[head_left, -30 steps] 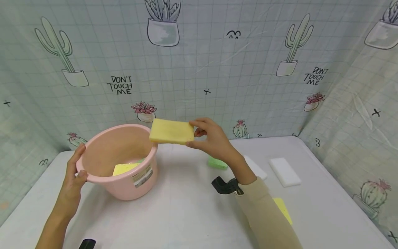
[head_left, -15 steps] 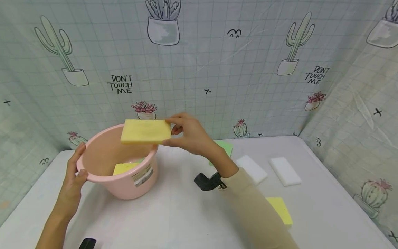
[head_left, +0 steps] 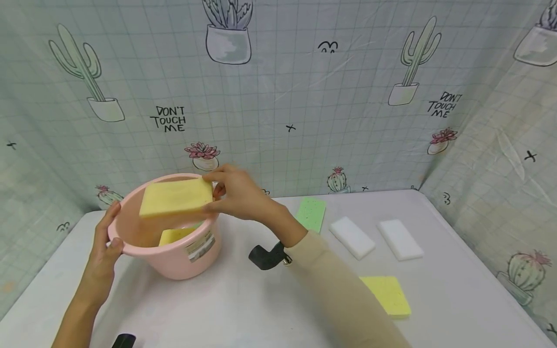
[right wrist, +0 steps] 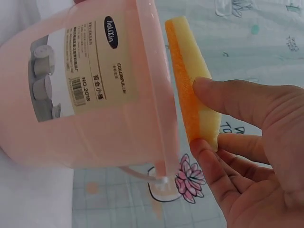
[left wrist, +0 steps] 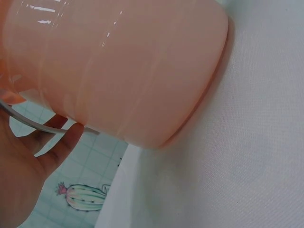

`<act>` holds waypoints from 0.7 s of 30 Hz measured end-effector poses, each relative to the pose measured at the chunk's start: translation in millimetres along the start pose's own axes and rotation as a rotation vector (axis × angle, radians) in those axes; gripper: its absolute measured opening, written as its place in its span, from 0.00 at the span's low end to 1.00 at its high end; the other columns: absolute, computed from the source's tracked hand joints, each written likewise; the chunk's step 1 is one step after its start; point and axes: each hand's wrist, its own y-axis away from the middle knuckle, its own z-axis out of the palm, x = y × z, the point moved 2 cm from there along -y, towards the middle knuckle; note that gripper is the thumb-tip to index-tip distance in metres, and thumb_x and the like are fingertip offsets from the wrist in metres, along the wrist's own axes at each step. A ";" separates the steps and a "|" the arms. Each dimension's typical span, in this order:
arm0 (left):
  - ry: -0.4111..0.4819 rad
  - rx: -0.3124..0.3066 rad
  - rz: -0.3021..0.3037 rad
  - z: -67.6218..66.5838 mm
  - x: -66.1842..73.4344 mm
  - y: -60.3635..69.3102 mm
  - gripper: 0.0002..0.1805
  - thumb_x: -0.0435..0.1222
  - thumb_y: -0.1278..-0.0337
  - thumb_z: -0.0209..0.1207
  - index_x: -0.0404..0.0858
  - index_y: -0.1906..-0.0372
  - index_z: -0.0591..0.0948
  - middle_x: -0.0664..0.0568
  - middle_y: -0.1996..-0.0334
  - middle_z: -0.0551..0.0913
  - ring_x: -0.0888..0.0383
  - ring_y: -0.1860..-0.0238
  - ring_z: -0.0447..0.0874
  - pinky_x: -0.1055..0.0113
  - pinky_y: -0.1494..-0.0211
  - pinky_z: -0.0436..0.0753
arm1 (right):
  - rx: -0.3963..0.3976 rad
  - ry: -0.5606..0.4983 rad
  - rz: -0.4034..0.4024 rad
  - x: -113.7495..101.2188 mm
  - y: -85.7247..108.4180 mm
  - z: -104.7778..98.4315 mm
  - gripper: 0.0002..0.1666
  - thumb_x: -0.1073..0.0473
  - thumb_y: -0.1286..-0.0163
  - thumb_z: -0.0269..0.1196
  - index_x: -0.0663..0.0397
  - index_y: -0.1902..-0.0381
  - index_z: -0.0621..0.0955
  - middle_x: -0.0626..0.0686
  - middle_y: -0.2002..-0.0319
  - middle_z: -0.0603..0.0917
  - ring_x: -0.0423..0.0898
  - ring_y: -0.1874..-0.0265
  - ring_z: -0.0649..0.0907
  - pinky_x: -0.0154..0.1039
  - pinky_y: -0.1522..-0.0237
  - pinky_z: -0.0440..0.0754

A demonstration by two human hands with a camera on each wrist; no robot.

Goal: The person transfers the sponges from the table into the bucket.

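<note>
The right hand (head_left: 241,195) pinches one end of a yellow rectangular sponge (head_left: 176,197), thumb on one side and fingers on the other, the gap between them only as wide as the sponge; the sponge is over the mouth of a pink plastic bucket (head_left: 174,266), held above the bucket's rim; in the right wrist view one layer of it looks orange and the other pale yellow. The left hand (head_left: 101,258) is partly closed, its fingers and thumb curled on the bucket's rim at the left side; the left wrist view shows its fingers beside a thin grey handle (left wrist: 38,124).

Inside the bucket lies a second yellow sponge (head_left: 171,236), partly hidden by the front wall, with a bit of something green (head_left: 197,225) beside it, too small to identify; a printed label (right wrist: 90,66) is on the bucket's outer wall.

On the white table (head_left: 243,304), right of the bucket, lie a green sponge (head_left: 311,214), two white sponge blocks (head_left: 352,237) set near each other but apart, and another yellow sponge (head_left: 388,296) nearer the person, partly covered by the beige sleeve (head_left: 344,295); a black device (head_left: 265,257) is at the right wrist; behind the table hangs a grid-patterned cloth (head_left: 278,87) printed with potted cacti and the words "DON'T TOUCH ME".
</note>
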 end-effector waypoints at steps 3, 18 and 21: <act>-0.014 0.000 -0.002 -0.1 -0.1 -0.3 0.33 0.47 0.30 0.41 0.56 0.24 0.48 0.63 0.25 0.41 0.61 0.27 0.40 0.52 0.30 0.42 | -0.017 0.017 0.005 -1.8 -4.1 4.7 0.38 0.59 0.47 0.74 0.62 0.39 0.75 0.53 0.47 0.72 0.37 0.64 0.78 0.23 0.64 0.75; -0.059 0.002 -0.007 0.5 0.0 0.0 0.32 0.45 0.29 0.39 0.57 0.24 0.47 0.63 0.25 0.40 0.59 0.27 0.41 0.48 0.31 0.47 | -0.107 0.110 0.020 -8.0 -18.4 22.8 0.36 0.56 0.46 0.73 0.57 0.39 0.76 0.50 0.50 0.71 0.39 0.62 0.74 0.23 0.68 0.73; -0.051 0.002 -0.003 0.5 -0.1 0.4 0.32 0.45 0.29 0.39 0.56 0.24 0.47 0.63 0.25 0.40 0.59 0.27 0.41 0.48 0.30 0.46 | -0.121 0.120 0.033 -9.0 -20.6 25.8 0.34 0.55 0.46 0.73 0.58 0.41 0.77 0.49 0.51 0.71 0.39 0.62 0.74 0.23 0.68 0.73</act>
